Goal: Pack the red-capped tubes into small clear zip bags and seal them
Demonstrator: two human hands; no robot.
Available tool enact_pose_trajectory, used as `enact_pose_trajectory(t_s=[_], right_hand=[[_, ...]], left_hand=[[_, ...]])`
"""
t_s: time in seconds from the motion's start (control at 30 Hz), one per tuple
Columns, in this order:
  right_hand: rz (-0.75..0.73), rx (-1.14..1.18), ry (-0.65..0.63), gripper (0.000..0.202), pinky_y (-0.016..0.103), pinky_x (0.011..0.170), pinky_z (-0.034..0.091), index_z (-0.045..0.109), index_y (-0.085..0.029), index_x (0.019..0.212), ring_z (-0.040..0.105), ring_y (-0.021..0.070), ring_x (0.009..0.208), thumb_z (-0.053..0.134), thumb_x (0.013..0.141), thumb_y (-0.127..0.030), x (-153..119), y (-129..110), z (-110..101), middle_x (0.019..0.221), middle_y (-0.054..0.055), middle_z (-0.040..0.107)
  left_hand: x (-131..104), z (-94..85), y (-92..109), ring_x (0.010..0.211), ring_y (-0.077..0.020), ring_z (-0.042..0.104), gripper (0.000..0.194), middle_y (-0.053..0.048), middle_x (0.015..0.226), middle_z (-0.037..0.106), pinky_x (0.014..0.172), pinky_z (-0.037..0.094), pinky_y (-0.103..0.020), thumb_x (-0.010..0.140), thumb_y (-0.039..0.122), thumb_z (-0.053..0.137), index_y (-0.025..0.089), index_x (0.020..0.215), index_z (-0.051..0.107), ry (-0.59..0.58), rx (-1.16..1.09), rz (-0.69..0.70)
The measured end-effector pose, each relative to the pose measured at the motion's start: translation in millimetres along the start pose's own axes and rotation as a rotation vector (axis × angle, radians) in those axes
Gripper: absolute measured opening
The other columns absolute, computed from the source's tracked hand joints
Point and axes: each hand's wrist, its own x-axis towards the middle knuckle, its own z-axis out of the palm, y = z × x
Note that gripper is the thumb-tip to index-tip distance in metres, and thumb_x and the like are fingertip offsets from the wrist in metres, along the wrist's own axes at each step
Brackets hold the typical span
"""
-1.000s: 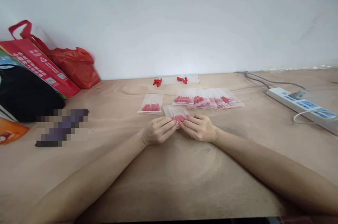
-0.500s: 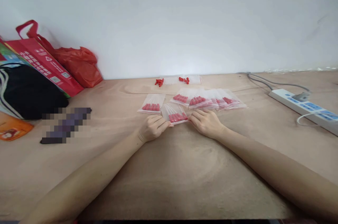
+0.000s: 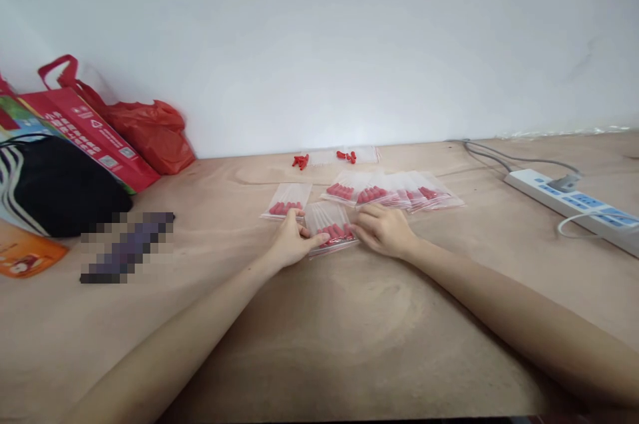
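A clear zip bag (image 3: 325,214) with several red sleeves in a row lies flat in front of me, its closure edge toward me. My left hand (image 3: 290,239) is at its left side, thumb resting on the bag and fingers spread apart. My right hand (image 3: 384,229) is curled, its fingertips closed at the bag's right edge; the exact pinch is partly hidden. Another filled zip bag (image 3: 287,198) lies just beyond my left fingers. Behind my right hand, several overlapping filled bags (image 3: 414,184) are fanned out.
Loose red sleeves (image 3: 300,162) and flat bags (image 3: 367,154) lie by the wall. A power strip (image 3: 574,201) with cables is at right. At left are a red carrier bag (image 3: 150,134), a black drawstring bag (image 3: 64,184), an orange packet (image 3: 30,251) and a blurred dark object (image 3: 130,247).
My left hand has loosened from the bag's left corner and spread its fingers, thumb now over the bag. The right hand stays at the right edge. The view has tilted slightly.
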Motion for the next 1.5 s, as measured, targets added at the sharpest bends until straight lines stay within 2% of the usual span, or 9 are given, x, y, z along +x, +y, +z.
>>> enact_pose_trajectory(t_s=[0.13,0.3,0.53,0.7,0.83,0.97,1.07,1.23,1.5], right_hand=[[0.235,-0.16,-0.038,0.018,0.028,0.064,0.031,0.061,-0.018,0.09,0.048,0.0189,0.084,0.048,0.077,-0.02,21,15,12,0.089,0.007,0.059],[0.234,-0.251,-0.197,0.019,0.031,0.066,0.03,0.062,-0.018,0.081,0.048,0.0214,0.087,0.043,0.08,-0.019,39,18,25,0.094,0.01,0.057],[0.407,-0.068,-0.074,0.018,0.027,0.055,0.032,0.05,-0.015,0.09,0.053,0.0187,0.072,0.034,0.084,-0.02,29,21,17,0.091,0.01,0.057],[0.296,0.296,0.099,0.009,0.027,0.061,0.04,0.044,-0.019,0.083,0.053,0.0156,0.069,0.035,0.084,-0.017,-1,19,3,0.077,0.005,0.057],[0.19,0.432,0.085,0.008,0.026,0.063,0.045,0.048,-0.02,0.082,0.056,0.014,0.07,0.041,0.081,-0.016,-27,7,-12,0.079,0.004,0.059],[0.068,0.418,0.031,0.019,0.028,0.071,0.048,0.05,-0.02,0.098,0.058,0.0146,0.084,0.043,0.081,-0.015,-41,3,-15,0.095,0.006,0.06],[-0.031,0.247,0.068,0.023,0.027,0.07,0.048,0.053,-0.019,0.101,0.058,0.0142,0.084,0.038,0.084,-0.015,-40,7,-10,0.098,0.007,0.06],[-0.235,-0.02,0.092,0.022,0.026,0.059,0.045,0.06,-0.016,0.087,0.058,0.0134,0.067,0.038,0.086,-0.016,-26,15,-2,0.079,0.006,0.063],[-0.023,0.15,0.177,0.015,0.021,0.058,0.044,0.058,-0.014,0.085,0.056,0.0114,0.068,0.043,0.082,-0.015,-20,13,7,0.078,0.006,0.06]], left_hand=[[10,9.2,-10,0.051,-0.0094,0.05,0.05,0.005,0.062,0.053,0.048,0.037,-0.021,0.062,0.032,0.067,0.016,0.101,0.04,0.031,-0.012,0.057],[7,9.7,-4,0.055,-0.0087,0.047,0.021,0.004,0.067,0.047,0.053,0.037,-0.021,0.074,0.016,0.046,0.018,0.095,0.043,0.069,0.066,0.311],[55,-36.4,-4,0.056,-0.0101,0.045,0.022,0.003,0.068,0.045,0.056,0.037,-0.022,0.071,0.009,0.041,0.018,0.09,0.049,0.296,0.249,0.279],[96,-63.7,-25,0.07,-0.0146,0.051,0.023,0.0,0.074,0.049,0.069,0.042,-0.026,0.072,0.013,0.045,0.017,0.094,0.05,0.343,0.427,0.157],[68,-47.2,-17,0.093,-0.0236,0.049,0.017,-0.008,0.09,0.052,0.084,0.038,-0.039,0.072,0.025,0.053,0.017,0.087,0.055,0.484,0.605,0.428],[16,-11.9,3,0.083,-0.0166,0.054,0.017,-0.006,0.087,0.058,0.077,0.044,-0.029,0.076,0.033,0.055,0.017,0.081,0.057,0.107,0.6,1.116],[-2,4.1,8,0.079,-0.0149,0.057,0.017,-0.006,0.086,0.061,0.069,0.047,-0.025,0.079,0.031,0.053,0.016,0.085,0.058,0.023,0.668,1.379],[5,6.5,-1,0.071,-0.0128,0.061,0.015,-0.005,0.082,0.064,0.064,0.051,-0.023,0.082,0.023,0.046,0.017,0.083,0.06,0.093,0.753,1.393],[15,7.6,-11,0.076,-0.0146,0.063,0.017,-0.007,0.085,0.065,0.067,0.053,-0.025,0.082,0.024,0.046,0.017,0.088,0.061,0.145,0.581,1.243]])
